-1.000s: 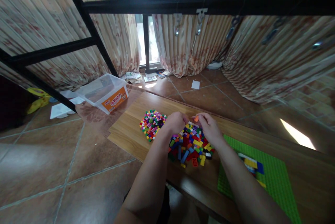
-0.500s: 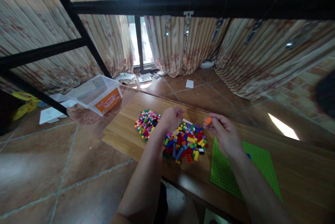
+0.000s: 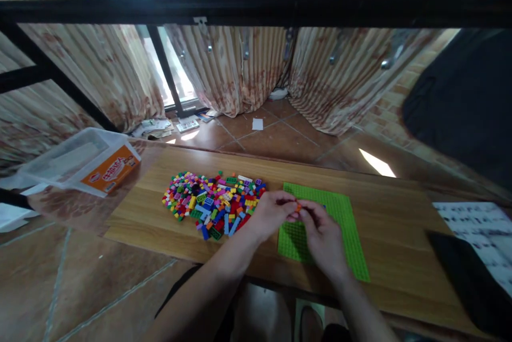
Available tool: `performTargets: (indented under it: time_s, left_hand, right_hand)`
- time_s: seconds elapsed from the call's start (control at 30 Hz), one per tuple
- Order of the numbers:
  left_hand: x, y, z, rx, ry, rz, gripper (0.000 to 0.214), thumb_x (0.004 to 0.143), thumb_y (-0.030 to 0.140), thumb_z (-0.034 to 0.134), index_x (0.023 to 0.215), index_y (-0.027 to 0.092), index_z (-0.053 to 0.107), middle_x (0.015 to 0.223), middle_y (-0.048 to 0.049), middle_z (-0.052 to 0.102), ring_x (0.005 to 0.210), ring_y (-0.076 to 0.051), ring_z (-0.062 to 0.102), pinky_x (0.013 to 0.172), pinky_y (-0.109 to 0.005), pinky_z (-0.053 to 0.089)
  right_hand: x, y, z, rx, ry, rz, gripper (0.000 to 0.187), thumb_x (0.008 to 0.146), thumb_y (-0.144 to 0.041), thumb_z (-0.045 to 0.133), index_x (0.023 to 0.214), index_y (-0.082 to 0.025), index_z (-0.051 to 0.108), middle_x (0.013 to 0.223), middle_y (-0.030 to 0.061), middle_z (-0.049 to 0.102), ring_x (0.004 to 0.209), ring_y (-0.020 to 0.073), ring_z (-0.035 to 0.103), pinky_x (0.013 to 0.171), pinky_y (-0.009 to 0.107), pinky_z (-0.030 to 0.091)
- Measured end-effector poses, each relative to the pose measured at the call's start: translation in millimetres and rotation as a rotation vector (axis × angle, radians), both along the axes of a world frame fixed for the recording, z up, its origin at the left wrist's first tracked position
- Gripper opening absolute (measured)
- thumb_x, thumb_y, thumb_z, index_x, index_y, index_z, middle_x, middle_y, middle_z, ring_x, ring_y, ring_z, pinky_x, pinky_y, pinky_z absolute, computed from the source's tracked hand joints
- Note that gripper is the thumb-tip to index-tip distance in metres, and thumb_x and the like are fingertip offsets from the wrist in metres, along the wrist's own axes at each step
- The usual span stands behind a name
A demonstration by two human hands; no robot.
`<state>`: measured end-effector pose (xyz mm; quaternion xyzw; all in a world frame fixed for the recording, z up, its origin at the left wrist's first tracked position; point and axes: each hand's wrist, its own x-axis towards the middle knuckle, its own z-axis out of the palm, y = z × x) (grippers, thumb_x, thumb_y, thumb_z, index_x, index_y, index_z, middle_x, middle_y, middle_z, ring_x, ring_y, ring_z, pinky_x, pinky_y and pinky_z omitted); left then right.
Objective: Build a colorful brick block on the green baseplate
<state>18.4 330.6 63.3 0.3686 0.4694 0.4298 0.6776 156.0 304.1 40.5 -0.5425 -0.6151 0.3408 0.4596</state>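
Observation:
A small orange toy brick [image 3: 298, 207] sits between the fingertips of both hands, above the left part of the green baseplate [image 3: 347, 224]. My left hand [image 3: 272, 213] comes in from the left, its fingers closed on the brick. From the right, my right hand [image 3: 323, 232] pinches the same brick between thumb and fingers. A sliver of blue shows on the baseplate behind my right hand, mostly hidden. Left of my hands lies a mixed heap of colourful toy bricks [image 3: 216, 203], small pieces at its left end and larger ones nearer my left hand.
The wooden table [image 3: 392, 235] carries all of this. A clear plastic bin [image 3: 92, 160] with an orange label stands at the left. A printed sheet [image 3: 476, 230] and a dark flat object [image 3: 468, 278] lie at the right. A black metal bar [image 3: 256, 8] crosses ahead.
My left hand has moved from over the heap to meet my right hand at the orange brick, above the baseplate. The view has turned to the right.

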Motion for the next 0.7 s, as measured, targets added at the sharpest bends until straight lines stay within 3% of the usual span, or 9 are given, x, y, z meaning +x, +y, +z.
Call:
performTargets:
  time_s: [0.2, 0.33, 0.53, 0.7]
  left_hand:
    - [5.9, -0.5, -4.8, 0.029, 0.162, -0.082, 0.002, 0.073, 0.015, 0.067, 0.072, 0.013, 0.068, 0.054, 0.0026, 0.060, 0.049, -0.007, 0.052, 0.052, -0.019, 0.043]
    - [11.0, -1.3, -5.5, 0.049, 0.229, -0.156, 0.012, 0.076, 0.023, 0.066, 0.083, 0.015, 0.069, 0.064, 0.0003, 0.065, 0.056, -0.009, 0.058, 0.054, -0.020, 0.044]
    - [6.6, 13.3, -16.7, 0.339, 0.703, 0.001, 0.016, 0.081, 0.019, 0.057, 0.089, 0.015, 0.070, 0.082, -0.0039, 0.071, 0.076, -0.014, 0.064, 0.070, -0.024, 0.049]
    - [15.7, 12.5, -24.7, 0.355, 0.859, -0.051, 0.025, 0.084, 0.021, 0.056, 0.104, 0.014, 0.068, 0.094, -0.0078, 0.073, 0.079, -0.017, 0.065, 0.076, -0.028, 0.051]
  right_hand:
    - [10.0, -9.8, -2.9, 0.059, -0.227, 0.055, 0.025, 0.091, -0.032, 0.051, 0.107, -0.022, 0.066, 0.105, 0.0089, 0.069, 0.097, 0.0221, 0.065, 0.088, 0.040, 0.051]
    - [39.2, -5.6, -2.7, 0.044, -0.255, 0.036, 0.023, 0.089, -0.038, 0.053, 0.097, -0.024, 0.069, 0.098, 0.0059, 0.071, 0.089, 0.0213, 0.066, 0.082, 0.038, 0.052]
    - [91.4, 11.4, -4.7, 0.036, -0.226, -0.298, 0.031, 0.083, -0.051, 0.059, 0.096, -0.024, 0.071, 0.098, 0.0067, 0.070, 0.080, 0.0200, 0.064, 0.072, 0.036, 0.053]
    - [78.1, 15.0, -11.8, 0.096, -0.340, -0.073, 0.030, 0.086, -0.047, 0.057, 0.098, -0.025, 0.073, 0.105, 0.0071, 0.065, 0.097, 0.0226, 0.062, 0.085, 0.041, 0.051]
